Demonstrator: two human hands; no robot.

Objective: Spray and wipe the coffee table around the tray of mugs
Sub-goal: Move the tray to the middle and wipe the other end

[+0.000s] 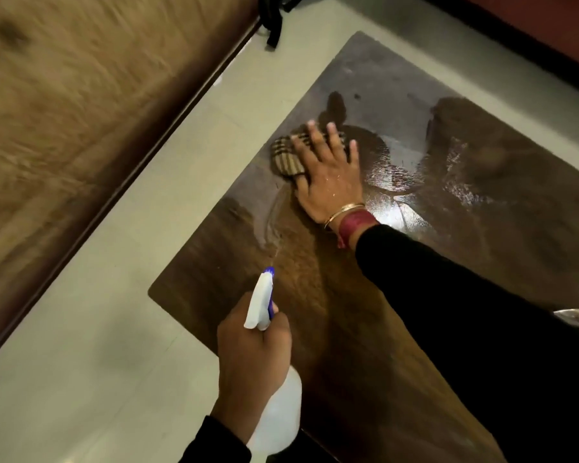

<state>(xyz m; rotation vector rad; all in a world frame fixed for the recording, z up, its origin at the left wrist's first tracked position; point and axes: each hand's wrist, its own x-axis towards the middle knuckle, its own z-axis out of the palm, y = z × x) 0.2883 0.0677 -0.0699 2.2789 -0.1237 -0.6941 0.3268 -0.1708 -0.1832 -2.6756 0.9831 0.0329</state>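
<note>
Sofa (64,111) fills the upper left, tan upholstery with a dark wood edge, blurred. Pale tiled floor (81,329) runs between it and the counter (365,312), a dark wood-grain top with rounded corners, seen at a diagonal. Counter surface is wet in patches: glossy streaks and a bright glare spot near the middle, a curved wet arc just left of the right wrist, duller dry grain toward the near end. Both arms in black sleeves. Right hand (328,175) lies flat, palm down, fingers (315,135) spread wide and pressing a striped brown-and-cream cloth (286,155) against the counter near its left edge; cloth sticks out from under the fingers on the left side. Gold bangle (343,212) and a red thread band (356,223) sit on that wrist. Left hand (251,355) is at the near left corner of the counter, fingers wrapped tight round the neck of a white spray bottle (274,419), nozzle (268,272) with blue tip aimed at the counter toward the wet arc; bottle body hangs below the hand, over the counter's edge. A pale shiny object, partly cut off, shows at the right frame edge behind the right sleeve, can't tell what it is. Dark straps (274,18) lie on the floor at the top.
</note>
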